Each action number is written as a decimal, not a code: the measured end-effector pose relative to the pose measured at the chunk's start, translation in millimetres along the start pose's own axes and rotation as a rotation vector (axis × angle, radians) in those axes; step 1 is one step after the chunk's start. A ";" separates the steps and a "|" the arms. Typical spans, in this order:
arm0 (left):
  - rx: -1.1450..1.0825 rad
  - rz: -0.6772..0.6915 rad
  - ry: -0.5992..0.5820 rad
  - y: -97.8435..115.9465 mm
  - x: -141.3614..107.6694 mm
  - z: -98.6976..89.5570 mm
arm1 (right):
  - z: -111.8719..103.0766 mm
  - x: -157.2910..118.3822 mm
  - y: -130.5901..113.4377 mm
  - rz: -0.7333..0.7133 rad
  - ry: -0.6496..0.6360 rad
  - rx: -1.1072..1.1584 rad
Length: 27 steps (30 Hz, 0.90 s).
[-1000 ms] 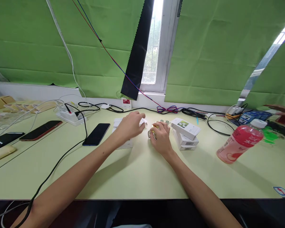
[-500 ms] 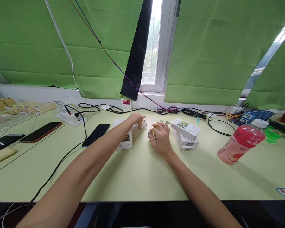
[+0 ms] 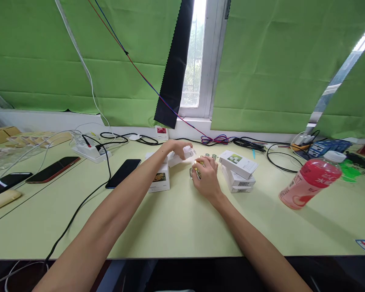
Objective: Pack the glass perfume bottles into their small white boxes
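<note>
My left hand (image 3: 179, 149) is closed on a white box (image 3: 177, 159) whose right end looks open, with a pale flap showing. Below my left wrist stands another white box (image 3: 160, 182) with a dark picture on its side, partly covered by the forearm. To the right, my right hand (image 3: 207, 175) rests low over the table, fingers curled round small shiny round pieces (image 3: 191, 173); the fingers hide most of them. Just beyond its fingertips lie a few flat greenish discs (image 3: 207, 155). Right of this hand is a stack of white boxes (image 3: 237, 164), the top one set askew.
A tilted-looking pink drink bottle (image 3: 310, 180) stands at the right. Left are a black phone (image 3: 123, 173), a dark red-edged phone (image 3: 53, 169) and a white power strip (image 3: 89, 152). Cables (image 3: 249, 144) run along the back. A small white box (image 3: 162, 133) sits by the wall.
My left hand has shifted slightly right and lowered, bringing the white box closer to my right hand; more of the box and its flap shows. My right hand stays nearly still.
</note>
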<state>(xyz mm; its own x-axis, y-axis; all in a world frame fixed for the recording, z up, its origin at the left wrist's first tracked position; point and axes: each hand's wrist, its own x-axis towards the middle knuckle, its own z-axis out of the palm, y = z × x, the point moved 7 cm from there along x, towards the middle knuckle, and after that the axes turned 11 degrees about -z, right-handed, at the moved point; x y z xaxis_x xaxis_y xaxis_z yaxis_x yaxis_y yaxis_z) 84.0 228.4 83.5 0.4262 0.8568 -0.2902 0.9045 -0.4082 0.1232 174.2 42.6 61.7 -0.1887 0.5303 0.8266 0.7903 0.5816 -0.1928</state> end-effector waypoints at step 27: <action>-0.994 0.644 0.038 18.5 -135.7 -58.1 | 1.5 -0.9 1.8 0.013 0.000 -0.008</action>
<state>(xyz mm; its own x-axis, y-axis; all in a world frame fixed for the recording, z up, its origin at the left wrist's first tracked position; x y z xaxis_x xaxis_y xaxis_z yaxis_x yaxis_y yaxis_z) 43.6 122.9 180.2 0.7916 0.5989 0.1214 0.1292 -0.3582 0.9247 174.9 44.1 59.8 -0.1785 0.5376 0.8241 0.7970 0.5701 -0.1993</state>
